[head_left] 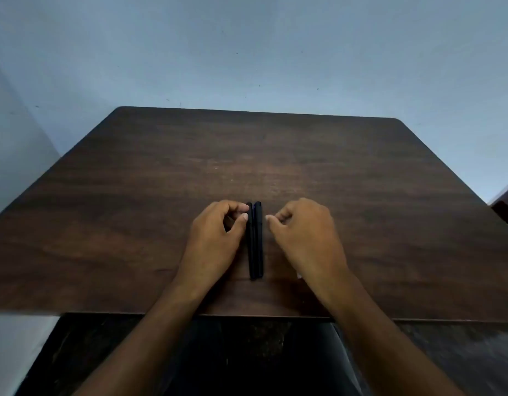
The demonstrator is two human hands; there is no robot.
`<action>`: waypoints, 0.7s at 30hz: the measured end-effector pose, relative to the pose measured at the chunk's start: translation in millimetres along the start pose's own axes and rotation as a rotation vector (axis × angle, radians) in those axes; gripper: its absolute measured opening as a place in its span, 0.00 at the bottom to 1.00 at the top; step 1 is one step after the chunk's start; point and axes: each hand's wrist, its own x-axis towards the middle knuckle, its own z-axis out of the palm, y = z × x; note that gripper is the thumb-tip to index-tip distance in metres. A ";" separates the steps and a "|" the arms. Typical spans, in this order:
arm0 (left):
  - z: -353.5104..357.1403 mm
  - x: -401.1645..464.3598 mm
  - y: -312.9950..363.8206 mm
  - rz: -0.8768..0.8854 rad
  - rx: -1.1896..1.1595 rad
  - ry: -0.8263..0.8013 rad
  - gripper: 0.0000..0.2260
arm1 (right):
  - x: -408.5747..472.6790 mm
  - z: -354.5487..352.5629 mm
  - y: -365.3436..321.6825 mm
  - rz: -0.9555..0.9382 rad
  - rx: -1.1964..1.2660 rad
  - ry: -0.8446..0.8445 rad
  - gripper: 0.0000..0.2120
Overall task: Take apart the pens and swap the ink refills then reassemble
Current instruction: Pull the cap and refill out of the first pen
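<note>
Two dark pens lie side by side on the brown wooden table (pixel 132 195), pointing away from me: the left pen (pixel 250 247) and the right pen (pixel 258 244), touching along their length. My left hand (pixel 215 238) rests beside them, with its thumb and forefinger tips touching the far end of the left pen. My right hand (pixel 304 235) sits just right of the pens, fingers curled, a small gap between its fingertips and the right pen. It holds nothing.
The table's near edge runs just below my wrists. A blue-grey wall stands behind the table's far edge. A dark object (pixel 504 212) pokes in at the right edge of view. Dark floor shows under the table.
</note>
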 end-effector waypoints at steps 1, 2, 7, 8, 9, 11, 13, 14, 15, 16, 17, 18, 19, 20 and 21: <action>-0.8 0.3 0.4 -0.006 0.001 0.007 0.06 | 2.7 1.6 -3.9 0.042 -0.004 -0.056 0.17; -2.0 1.2 2.5 -0.020 0.007 0.010 0.06 | 3.8 2.3 -8.3 0.073 -0.014 -0.074 0.18; -2.8 -0.1 2.0 -0.014 -0.006 -0.008 0.08 | 8.1 12.3 -12.3 0.155 -0.086 -0.222 0.20; -3.1 0.5 1.8 -0.017 -0.001 -0.016 0.09 | 7.7 11.1 -12.5 0.172 -0.105 -0.238 0.20; -2.8 0.6 1.9 -0.020 0.005 -0.022 0.09 | 7.5 11.6 -12.8 0.175 -0.114 -0.234 0.19; -2.5 1.3 2.3 -0.025 0.024 -0.025 0.09 | 7.8 11.2 -15.3 0.183 -0.120 -0.231 0.19; -2.3 1.5 1.8 -0.023 0.035 -0.022 0.08 | 7.2 10.9 -17.7 0.186 -0.127 -0.228 0.19; -2.2 1.3 1.7 -0.022 0.037 -0.019 0.07 | 6.7 10.7 -19.0 0.181 -0.132 -0.229 0.19; -2.4 1.0 1.6 -0.024 0.037 -0.017 0.07 | 6.5 11.0 -20.0 0.172 -0.142 -0.228 0.19; -2.5 0.9 1.9 -0.027 0.041 -0.018 0.06 | 6.5 10.2 -21.5 0.171 -0.151 -0.237 0.19; -2.5 0.6 3.1 -0.031 0.041 -0.018 0.06 | 6.7 10.5 -22.1 0.164 -0.160 -0.240 0.19; -2.8 0.2 4.2 -0.035 0.042 -0.018 0.06 | 6.9 10.6 -23.2 0.161 -0.162 -0.248 0.19; -3.2 0.2 4.9 -0.037 0.038 -0.018 0.06 | 7.0 10.5 -23.8 0.160 -0.161 -0.250 0.19; -3.5 -0.2 5.5 -0.037 0.033 -0.019 0.05 | 6.7 9.1 -24.1 0.164 -0.155 -0.251 0.19; -4.1 -0.2 6.2 -0.036 0.031 -0.018 0.05 | 6.5 7.5 -23.8 0.167 -0.143 -0.246 0.19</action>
